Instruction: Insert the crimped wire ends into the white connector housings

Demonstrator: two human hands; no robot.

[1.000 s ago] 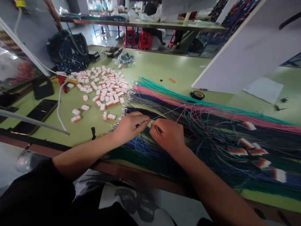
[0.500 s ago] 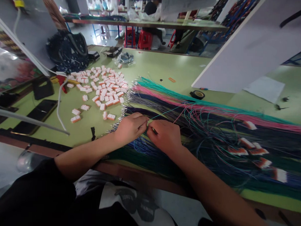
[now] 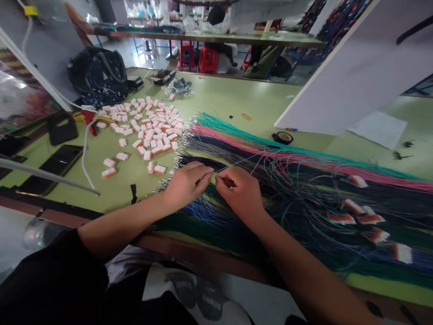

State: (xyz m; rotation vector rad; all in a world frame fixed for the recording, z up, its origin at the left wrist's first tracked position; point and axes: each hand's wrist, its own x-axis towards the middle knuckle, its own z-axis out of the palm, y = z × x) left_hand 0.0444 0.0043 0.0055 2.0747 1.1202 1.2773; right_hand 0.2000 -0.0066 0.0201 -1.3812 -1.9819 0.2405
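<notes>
My left hand [image 3: 189, 185] is closed in a pinch over the wire bundles, with a thin teal wire [image 3: 238, 162] running up and right from its fingertips. Whatever else lies inside those fingers is hidden. Just to the right, my right hand [image 3: 242, 192] has thumb and forefinger pinched together, a small gap from the left fingertips. What it holds is too small to make out. A pink wire [image 3: 257, 165] passes behind its knuckles. Beneath both hands lie wires in teal [image 3: 232, 127], pink, grey, dark and blue, their metal-tipped ends [image 3: 181, 147] toward the left.
Many white-and-orange connectors [image 3: 157, 129] are heaped at the left. Wired connectors [image 3: 355, 207] lie on the bundles at the right. Black tape [image 3: 283, 137] sits behind the wires, beside a slanted white panel [image 3: 333, 86]. A phone [image 3: 51, 168] and a dark bag [image 3: 97, 75] are further left.
My right hand has drawn slightly right and up, opening a small gap between the two hands' fingertips. The left hand has stayed nearly in place.
</notes>
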